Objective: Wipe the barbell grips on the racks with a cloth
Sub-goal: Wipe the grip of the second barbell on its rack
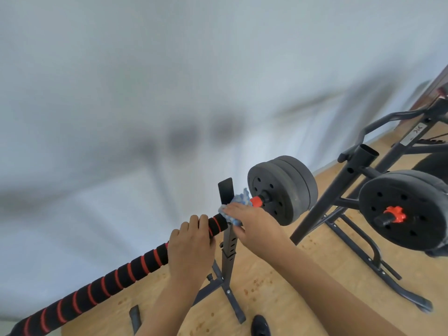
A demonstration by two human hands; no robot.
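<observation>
A barbell with a black foam grip ringed in red [101,282] runs from the lower left up to a dark rack stand [229,253]. My left hand [190,243] grips the foam just left of the stand, fingers curled over the bar. My right hand [252,224] lies over a blue cloth [238,202], holding it against the bar's end at the stand's cradle. Beyond the cloth an orange collar [255,202] sits before the black weight plates [283,189].
A second rack [349,190] stands to the right with another plate-loaded bar [402,209] and orange collar. A curved bar [397,117] rests higher up at far right. White wall fills the left and top. Wooden floor lies below, with a dark shoe [260,326] at the bottom.
</observation>
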